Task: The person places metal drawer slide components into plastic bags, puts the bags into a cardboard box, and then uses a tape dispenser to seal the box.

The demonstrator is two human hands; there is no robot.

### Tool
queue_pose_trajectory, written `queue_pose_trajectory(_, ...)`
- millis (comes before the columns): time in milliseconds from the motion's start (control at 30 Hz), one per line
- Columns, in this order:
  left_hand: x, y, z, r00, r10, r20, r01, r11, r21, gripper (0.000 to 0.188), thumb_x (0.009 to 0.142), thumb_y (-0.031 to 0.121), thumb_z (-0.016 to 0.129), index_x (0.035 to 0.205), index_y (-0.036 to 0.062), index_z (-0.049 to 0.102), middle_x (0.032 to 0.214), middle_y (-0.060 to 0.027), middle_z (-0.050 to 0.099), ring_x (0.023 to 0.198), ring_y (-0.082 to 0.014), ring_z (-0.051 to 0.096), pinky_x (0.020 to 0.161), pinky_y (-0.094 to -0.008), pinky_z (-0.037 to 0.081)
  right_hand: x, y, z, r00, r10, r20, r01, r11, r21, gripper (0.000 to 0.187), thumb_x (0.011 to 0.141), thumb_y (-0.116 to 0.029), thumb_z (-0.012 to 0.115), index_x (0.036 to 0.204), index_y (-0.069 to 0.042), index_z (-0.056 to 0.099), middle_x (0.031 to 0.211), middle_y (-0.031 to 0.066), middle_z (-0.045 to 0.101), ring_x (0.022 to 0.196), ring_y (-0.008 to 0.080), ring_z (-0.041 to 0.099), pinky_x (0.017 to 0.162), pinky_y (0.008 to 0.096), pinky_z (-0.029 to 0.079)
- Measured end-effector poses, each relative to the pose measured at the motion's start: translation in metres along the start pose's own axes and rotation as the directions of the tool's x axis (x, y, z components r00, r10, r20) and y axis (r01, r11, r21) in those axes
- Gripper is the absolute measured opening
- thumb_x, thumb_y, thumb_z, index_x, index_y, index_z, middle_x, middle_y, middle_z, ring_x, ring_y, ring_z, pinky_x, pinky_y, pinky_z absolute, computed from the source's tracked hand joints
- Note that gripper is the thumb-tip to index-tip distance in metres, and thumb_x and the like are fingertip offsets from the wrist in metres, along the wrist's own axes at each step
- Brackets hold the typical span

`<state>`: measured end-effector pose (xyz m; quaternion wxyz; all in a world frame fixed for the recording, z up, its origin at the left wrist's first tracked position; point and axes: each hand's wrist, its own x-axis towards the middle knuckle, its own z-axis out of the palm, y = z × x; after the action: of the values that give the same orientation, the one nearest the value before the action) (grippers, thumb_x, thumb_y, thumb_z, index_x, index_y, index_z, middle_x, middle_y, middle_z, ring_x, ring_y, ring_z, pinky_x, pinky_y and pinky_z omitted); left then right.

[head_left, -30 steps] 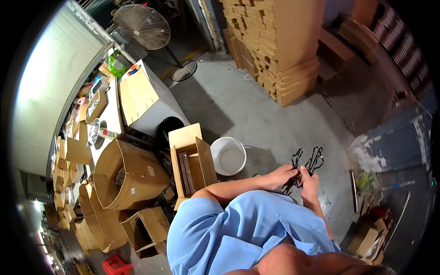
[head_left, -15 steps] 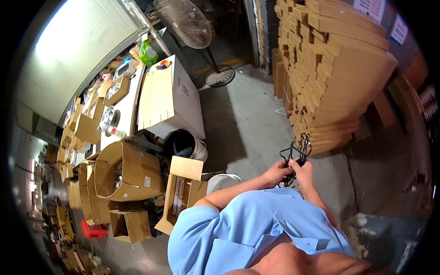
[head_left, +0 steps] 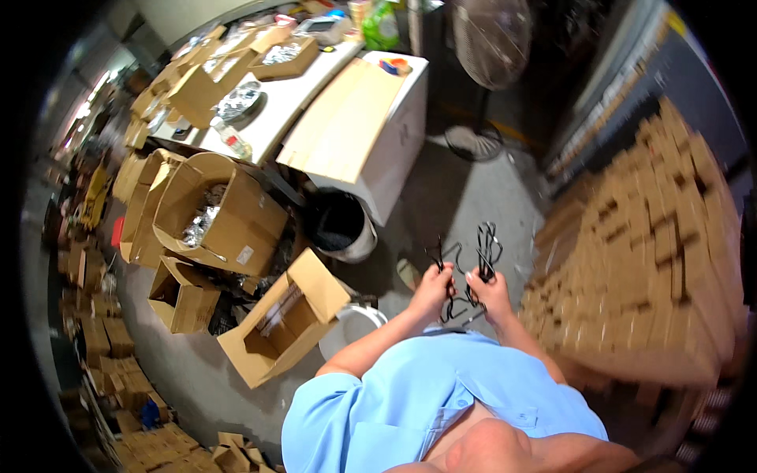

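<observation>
In front of my chest my two hands are close together, a small gap between them. My left hand (head_left: 431,291) is closed on a few thin black wire-like loops (head_left: 436,253) that stick out past the fingers. A thicker bunch of black wire-like loops (head_left: 489,246) stands up from my right hand (head_left: 491,293), whose fingers are wrapped round it. More black strands hang between and below the hands. I cannot tell whether they are stiff wire or cord, nor whether the two bunches are joined.
At the right rises a tall stack of flat cardboard (head_left: 631,292). Left of me are an open carton (head_left: 315,280), a white bucket (head_left: 356,251) with dark contents and a large carton (head_left: 256,213) holding shiny pieces. Beyond stand a white cabinet (head_left: 394,165), a worktable (head_left: 272,102) and a fan (head_left: 490,43).
My hands have moved apart, and the black loops now show as two bunches, one in each hand. The view has turned right, so the table and cartons sit nearer the middle.
</observation>
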<state>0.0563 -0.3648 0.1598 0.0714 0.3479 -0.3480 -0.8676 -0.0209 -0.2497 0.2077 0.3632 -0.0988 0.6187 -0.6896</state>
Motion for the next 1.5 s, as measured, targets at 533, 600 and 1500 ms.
queue_pose_trajectory(533,0.214,0.282,-0.036,0.932,0.356,-0.072,-0.341,0.925,0.167,0.016,0.088,0.023,0.061,0.090,0.0085,0.054,0.075,0.0032,0.053,0.063,-0.0046,0.046,0.056,-0.0189,0.036,0.351,-0.113,0.116,0.984,0.011,0.176,0.011,0.992,-0.123,0.015,0.084,-0.011,0.063,0.072,-0.009,0.053,0.058,-0.0050,0.047,0.048,0.0044,0.042,0.045,0.0206,0.032)
queue_pose_trajectory(600,0.233,0.292,-0.029,0.919,0.394,-0.005,-0.384,0.899,0.211,0.020,0.084,0.023,0.066,0.090,0.0076,0.055,0.075,0.0034,0.053,0.064,-0.0039,0.046,0.055,-0.0183,0.036,0.397,-0.117,0.142,0.955,0.030,0.294,0.047,0.966,-0.252,0.013,0.084,-0.011,0.063,0.074,-0.008,0.055,0.063,-0.0028,0.054,0.053,0.0053,0.049,0.047,0.0204,0.037)
queue_pose_trajectory(1500,0.506,0.688,-0.155,0.371,0.493,-0.787,-0.481,0.827,0.291,0.014,0.074,0.009,0.071,0.079,0.0054,0.059,0.065,-0.0017,0.060,0.045,-0.0057,0.041,0.039,-0.0217,0.030,0.902,-0.221,0.431,0.461,0.127,0.878,0.402,0.852,-0.334,0.020,0.089,-0.013,0.047,0.102,0.000,0.039,0.069,0.0051,0.053,0.062,0.0129,0.051,0.056,0.0276,0.042)
